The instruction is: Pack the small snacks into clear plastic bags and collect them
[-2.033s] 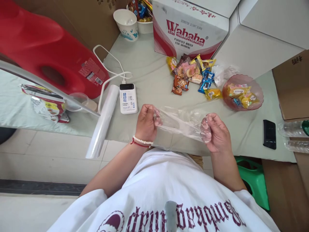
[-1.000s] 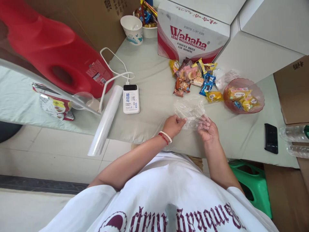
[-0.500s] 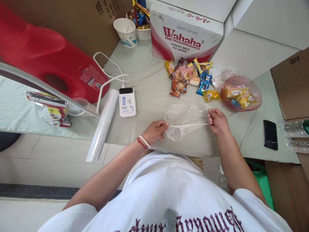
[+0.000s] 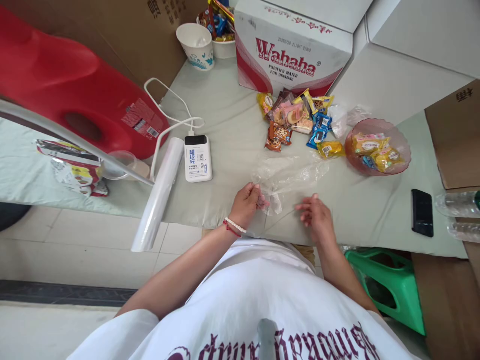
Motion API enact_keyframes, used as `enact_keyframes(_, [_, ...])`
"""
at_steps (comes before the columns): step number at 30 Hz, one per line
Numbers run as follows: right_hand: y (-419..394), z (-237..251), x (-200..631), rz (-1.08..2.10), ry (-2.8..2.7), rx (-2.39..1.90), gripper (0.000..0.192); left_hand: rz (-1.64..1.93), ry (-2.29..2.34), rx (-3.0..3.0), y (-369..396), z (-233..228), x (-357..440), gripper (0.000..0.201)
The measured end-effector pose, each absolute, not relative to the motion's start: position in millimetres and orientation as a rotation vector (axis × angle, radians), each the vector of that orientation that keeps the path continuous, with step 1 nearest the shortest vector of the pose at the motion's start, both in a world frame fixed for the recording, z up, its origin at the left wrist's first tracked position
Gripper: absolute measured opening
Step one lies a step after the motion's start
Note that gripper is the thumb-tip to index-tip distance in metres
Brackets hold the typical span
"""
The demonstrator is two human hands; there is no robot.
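Grey-green cloth-covered table (image 4: 232,125). We see a clear plastic bag (image 4: 288,175) lying near its front edge, left hand (image 4: 247,202) pinching its corner, right hand (image 4: 317,217) loosely open beside it, holding nothing. Snack packets (image 4: 296,117) and pink bowl (image 4: 377,150) beyond.

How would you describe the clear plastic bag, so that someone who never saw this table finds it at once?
Start at the Wahaha box and come past the snack pile toward the table's near edge. The plastic bag lies crumpled there, pinched by the left hand. Unlike the colourful wrappers, it is see-through and empty.
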State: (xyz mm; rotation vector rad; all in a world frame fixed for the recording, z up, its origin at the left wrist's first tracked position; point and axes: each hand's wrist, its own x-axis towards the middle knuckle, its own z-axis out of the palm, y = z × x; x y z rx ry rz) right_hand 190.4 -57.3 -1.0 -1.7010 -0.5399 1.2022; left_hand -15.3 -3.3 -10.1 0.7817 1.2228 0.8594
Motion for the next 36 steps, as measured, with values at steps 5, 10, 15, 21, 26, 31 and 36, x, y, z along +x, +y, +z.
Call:
enact_keyframes(5, [-51.5,1.0,156.9,1.659,-0.383,-1.473,0.056,0.859,1.246,0.879,-4.5,-7.9,-11.7,0.042])
enact_keyframes(10, [-42.2,2.9,169.2,1.61,-0.386,-1.444,0.048,0.884,1.314,0.84,0.2,-9.4,-25.3,0.041])
enact_keyframes(15, [-57.8,4.0,200.9,1.504,-0.461,-1.531,0.047,0.927,1.389,0.812,7.1,-12.7,-44.0,0.034])
enact_keyframes(21, [-88.2,1.8,226.3,1.382,-0.633,-1.759,0.045,0.676,1.685,1.238,-1.0,-12.8,-74.4,0.025])
enact_keyframes(26, [-106.1,-3.0,230.4,1.277,-0.753,-1.839,0.039,0.761,1.876,1.902,-27.2,2.0,-83.0,0.038])
enact_keyframes(31, [-103.3,1.4,229.8,1.261,-0.782,-1.847,0.037,0.68,1.345,2.39,-19.7,9.6,-55.9,0.033])
enact_keyframes(36, [-102.7,8.8,246.5,1.226,-0.747,-1.876,0.043,0.336,1.247,2.401,4.3,-24.5,-45.6,0.055])
